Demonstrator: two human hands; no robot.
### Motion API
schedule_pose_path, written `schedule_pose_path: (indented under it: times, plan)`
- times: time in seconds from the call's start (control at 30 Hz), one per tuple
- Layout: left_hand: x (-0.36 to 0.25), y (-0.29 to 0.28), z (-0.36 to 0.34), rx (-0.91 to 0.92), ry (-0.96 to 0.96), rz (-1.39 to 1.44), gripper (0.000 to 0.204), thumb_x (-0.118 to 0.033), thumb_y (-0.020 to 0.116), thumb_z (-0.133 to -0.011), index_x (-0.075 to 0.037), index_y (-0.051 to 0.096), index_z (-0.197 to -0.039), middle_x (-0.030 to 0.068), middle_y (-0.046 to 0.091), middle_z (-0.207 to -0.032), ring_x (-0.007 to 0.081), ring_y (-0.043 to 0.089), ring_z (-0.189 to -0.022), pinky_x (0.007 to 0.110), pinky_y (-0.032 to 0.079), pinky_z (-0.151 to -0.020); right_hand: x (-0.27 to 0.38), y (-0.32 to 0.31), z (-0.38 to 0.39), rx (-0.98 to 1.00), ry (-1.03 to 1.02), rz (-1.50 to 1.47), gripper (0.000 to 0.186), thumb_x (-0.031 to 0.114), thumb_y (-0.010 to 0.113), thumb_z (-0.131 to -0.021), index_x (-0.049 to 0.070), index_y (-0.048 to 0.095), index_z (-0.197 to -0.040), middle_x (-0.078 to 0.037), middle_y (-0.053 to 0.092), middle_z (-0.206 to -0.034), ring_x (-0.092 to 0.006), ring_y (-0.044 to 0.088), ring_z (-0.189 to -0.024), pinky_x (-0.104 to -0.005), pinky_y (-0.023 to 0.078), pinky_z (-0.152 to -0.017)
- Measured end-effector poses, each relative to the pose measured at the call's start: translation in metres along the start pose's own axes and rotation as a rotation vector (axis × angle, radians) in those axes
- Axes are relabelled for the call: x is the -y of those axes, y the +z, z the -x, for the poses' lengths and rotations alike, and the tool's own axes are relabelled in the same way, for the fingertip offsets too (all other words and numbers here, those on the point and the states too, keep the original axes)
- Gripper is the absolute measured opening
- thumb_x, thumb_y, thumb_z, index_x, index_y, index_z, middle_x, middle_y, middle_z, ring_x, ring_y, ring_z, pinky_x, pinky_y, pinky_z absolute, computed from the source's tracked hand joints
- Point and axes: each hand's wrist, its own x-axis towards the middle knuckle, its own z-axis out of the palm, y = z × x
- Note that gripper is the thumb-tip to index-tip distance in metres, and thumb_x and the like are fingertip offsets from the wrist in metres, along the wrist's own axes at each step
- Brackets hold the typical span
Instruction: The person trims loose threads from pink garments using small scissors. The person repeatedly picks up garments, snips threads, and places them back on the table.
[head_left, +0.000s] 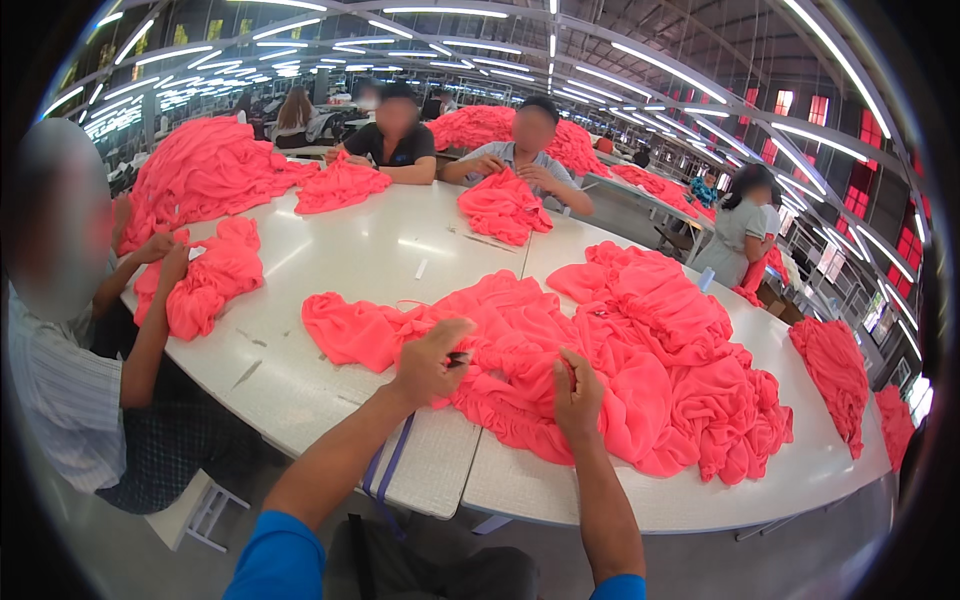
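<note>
A heap of coral-pink thin cloth garments (640,370) lies gathered and crumpled on the white table in front of me. My left hand (428,364) is over the heap's near left part, its fingers curled round a small dark object (458,358), mostly hidden by the hand. My right hand (578,394) is at the near edge of the cloth, a short way to the right, with thumb and fingers bent together. Whatever may lie between those fingertips is too small to make out. Ruffled, gathered cloth stretches between the two hands.
Co-workers sit round the white table (330,270), handling coral garments at the left (205,280) and far side (503,207). A tall coral pile (205,180) stands at the far left. A purple strap (388,462) hangs off the near edge. Another person (742,235) stands at the right.
</note>
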Motion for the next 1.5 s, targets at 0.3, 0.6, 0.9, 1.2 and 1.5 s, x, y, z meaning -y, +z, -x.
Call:
schedule_pose_path:
  times: [0.3, 0.6, 0.9, 1.2, 1.5]
  plan:
    - [0.023, 0.014, 0.016, 0.312, -0.121, -0.261, 0.041, -0.018, 0.067, -0.088, -0.009, 0.060, -0.127, 0.0114, 0.065, -0.116, 0.0291, 0.066, -0.103, 0.040, 0.056, -0.081, 0.011, 0.003, 0.002, 0.051, -0.201, 0.016, 0.020, 0.008, 0.068, -0.091, -0.001, 0.066, -0.109, -0.016, 0.068, -0.089, -0.0269, 0.066, -0.072, -0.0325, 0.052, -0.064]
    - [0.029, -0.006, -0.004, -0.160, -0.145, -0.180, 0.017, -0.012, 0.074, -0.084, -0.008, 0.066, -0.099, 0.0100, 0.066, -0.088, 0.0273, 0.067, -0.075, 0.035, 0.053, -0.065, 0.017, -0.007, -0.006, 0.118, -0.283, 0.151, 0.020, 0.007, 0.075, -0.082, 0.004, 0.070, -0.101, -0.012, 0.068, -0.086, -0.0281, 0.068, -0.073, -0.0351, 0.054, -0.062]
    - [0.041, -0.015, -0.009, -0.296, -0.167, -0.208, 0.016, -0.016, 0.074, -0.085, -0.006, 0.066, -0.096, 0.0112, 0.068, -0.087, 0.0278, 0.067, -0.075, 0.035, 0.053, -0.065, -0.019, -0.011, -0.007, 0.049, -0.074, 0.325, 0.029, -0.002, 0.066, -0.079, 0.008, 0.068, -0.107, -0.011, 0.067, -0.101, -0.0315, 0.065, -0.096, -0.0388, 0.054, -0.081]
    - [0.043, -0.019, -0.011, -0.318, -0.276, -0.261, 0.016, -0.019, 0.072, -0.086, -0.006, 0.067, -0.095, 0.0104, 0.069, -0.087, 0.0273, 0.066, -0.073, 0.035, 0.052, -0.066, -0.031, -0.014, -0.011, -0.090, 0.000, 0.263, 0.033, -0.005, 0.063, -0.078, 0.004, 0.064, -0.110, -0.014, 0.061, -0.105, -0.0368, 0.058, -0.102, -0.0427, 0.048, -0.090]
    - [0.055, -0.021, -0.011, -0.372, -0.303, -0.322, 0.017, -0.019, 0.073, -0.086, -0.004, 0.067, -0.091, 0.0115, 0.065, -0.075, 0.0263, 0.063, -0.066, 0.036, 0.049, -0.061, -0.033, -0.017, -0.009, 0.055, 0.226, 0.065, 0.023, 0.004, 0.075, -0.080, 0.002, 0.066, -0.102, -0.005, 0.065, -0.088, -0.0156, 0.058, -0.074, -0.0294, 0.049, -0.070]
